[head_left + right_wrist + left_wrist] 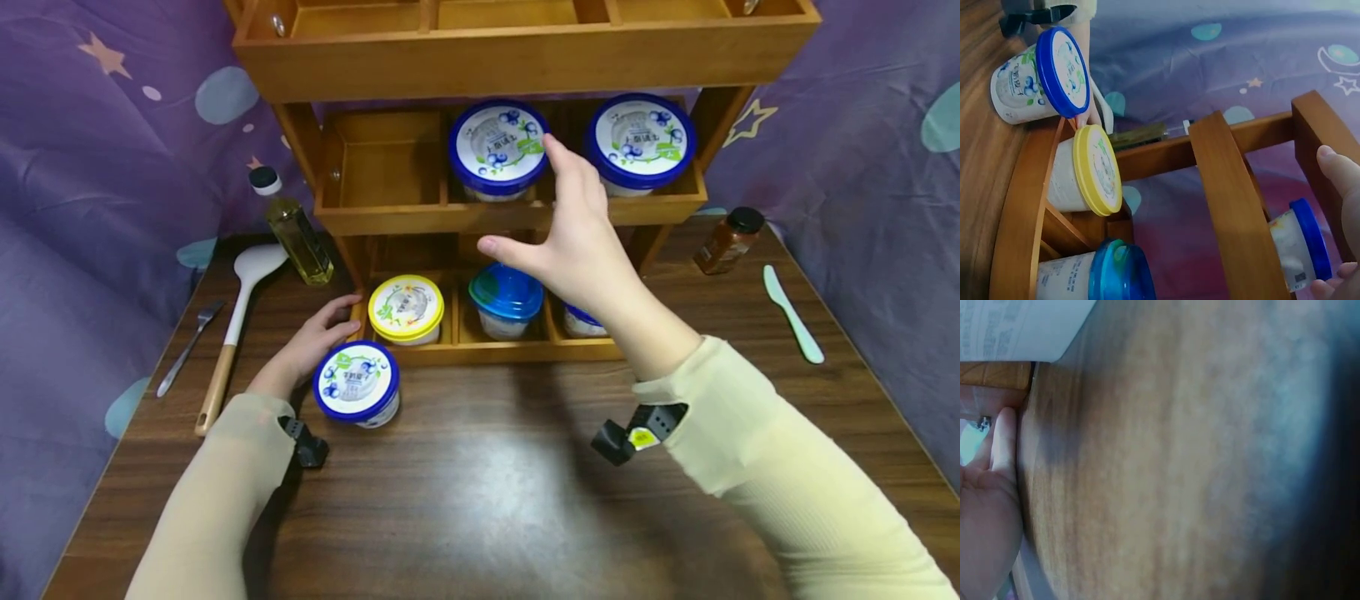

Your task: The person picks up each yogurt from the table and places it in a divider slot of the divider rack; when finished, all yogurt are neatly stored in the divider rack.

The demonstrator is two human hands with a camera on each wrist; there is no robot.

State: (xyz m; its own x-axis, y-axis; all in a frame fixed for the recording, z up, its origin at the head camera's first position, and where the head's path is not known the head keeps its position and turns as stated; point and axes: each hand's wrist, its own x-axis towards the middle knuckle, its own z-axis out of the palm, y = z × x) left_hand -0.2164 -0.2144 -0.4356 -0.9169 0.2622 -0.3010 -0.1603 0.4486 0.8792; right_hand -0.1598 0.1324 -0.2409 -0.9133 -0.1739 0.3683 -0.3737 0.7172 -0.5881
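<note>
My right hand (577, 233) is raised before the middle shelf, thumb spread wide from the fingers. Its fingertips overlap the right rim of a blue-lidded blueberry tub (498, 150) in the head view; in the right wrist view, thumb and fingers are either side of a blue-lidded tub (1300, 247), with no grip on it. My left hand (311, 346) rests its fingers against the lower left side of the wooden rack (480, 354). Right beside that hand, another blue-lidded tub (356, 383) is in front of the rack, and a yellow-lidded tub (407, 308) sits in the bottom left compartment.
Other tubs include one with a translucent blue lid (508, 293) and a blue-lidded one (645, 142) at upper right. An oil bottle (300, 237), a ladle (240, 308) and a fork (191, 346) lie left; a spice jar (730, 242) and a pale green knife (792, 317) lie right.
</note>
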